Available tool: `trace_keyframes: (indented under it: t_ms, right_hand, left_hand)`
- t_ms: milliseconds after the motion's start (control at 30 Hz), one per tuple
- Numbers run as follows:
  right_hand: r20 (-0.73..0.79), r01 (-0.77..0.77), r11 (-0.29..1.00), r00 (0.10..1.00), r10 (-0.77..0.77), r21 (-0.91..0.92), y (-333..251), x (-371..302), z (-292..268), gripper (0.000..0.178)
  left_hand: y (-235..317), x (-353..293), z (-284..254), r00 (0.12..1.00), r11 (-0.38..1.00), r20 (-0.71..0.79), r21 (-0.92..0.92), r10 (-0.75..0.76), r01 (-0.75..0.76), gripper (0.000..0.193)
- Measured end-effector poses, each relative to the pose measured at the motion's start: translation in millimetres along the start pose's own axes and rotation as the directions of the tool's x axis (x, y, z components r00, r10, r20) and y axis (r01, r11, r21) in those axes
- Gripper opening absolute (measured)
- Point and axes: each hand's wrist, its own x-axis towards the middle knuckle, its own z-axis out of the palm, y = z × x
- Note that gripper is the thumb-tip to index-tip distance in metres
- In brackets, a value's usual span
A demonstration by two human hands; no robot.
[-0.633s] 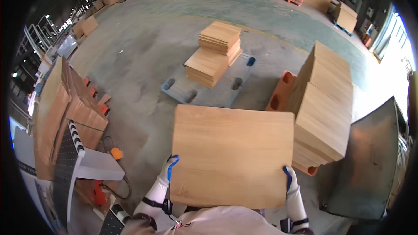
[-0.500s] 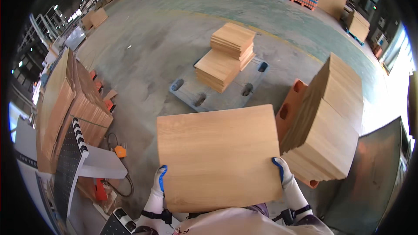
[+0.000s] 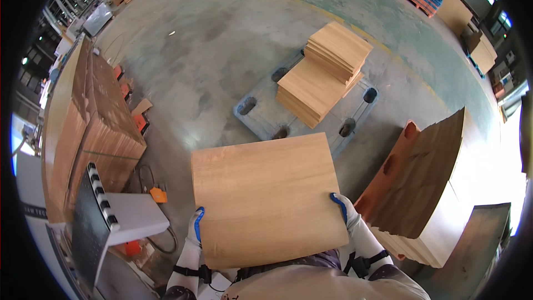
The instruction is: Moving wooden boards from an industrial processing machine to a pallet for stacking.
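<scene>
A wide wood-grain board (image 3: 266, 200) lies level in front of my body, gripped by its two short sides. Whether it is one board or a thin stack, I cannot tell. My left hand (image 3: 195, 228), in a white glove with blue on the palm side, closes on its left edge. On the right edge sits my right hand (image 3: 345, 211), gloved alike, thumb along the top. The other fingers are hidden beneath. Beyond the board, a grey-blue plastic pallet (image 3: 258, 116) carries a stepped stack of similar boards (image 3: 327, 72), its far part higher.
Right of me, a tall stack of boards (image 3: 416, 178) stands on an orange pallet (image 3: 383, 164). Large board stacks (image 3: 108, 116) rise at the left, behind a grey machine with a perforated panel (image 3: 91, 222). An orange box-like item (image 3: 159, 195) with a cable lies near it.
My view has turned and moved forward, so the pallet with the stepped stack appears nearer and further right. Both hands still hold the board, which has shifted slightly left and tilted in the picture.
</scene>
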Motion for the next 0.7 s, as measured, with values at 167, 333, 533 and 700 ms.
trace_keyframes:
  t_ms: [167,333,533,700]
  right_hand:
    - [-0.08,0.053,0.988,0.996,-0.042,0.147,-21,77,28,0.046]
    - [-0.195,0.18,0.962,0.971,-0.141,0.204,-63,158,39,0.045]
    - [-0.327,0.235,0.908,0.938,-0.118,0.347,-116,213,30,0.051]
    - [-0.493,0.336,0.864,0.862,-0.121,0.376,-134,256,3,0.055]
  left_hand:
    - [75,122,-11,0.987,0.973,-0.118,0.185,-0.113,0.134,0.05]
    - [131,285,32,0.965,0.924,-0.044,0.279,-0.259,0.26,0.049]
    - [138,448,99,0.902,0.84,-0.02,0.356,-0.431,0.409,0.044]
    - [124,576,150,0.78,0.721,-0.003,0.379,-0.626,0.58,0.044]
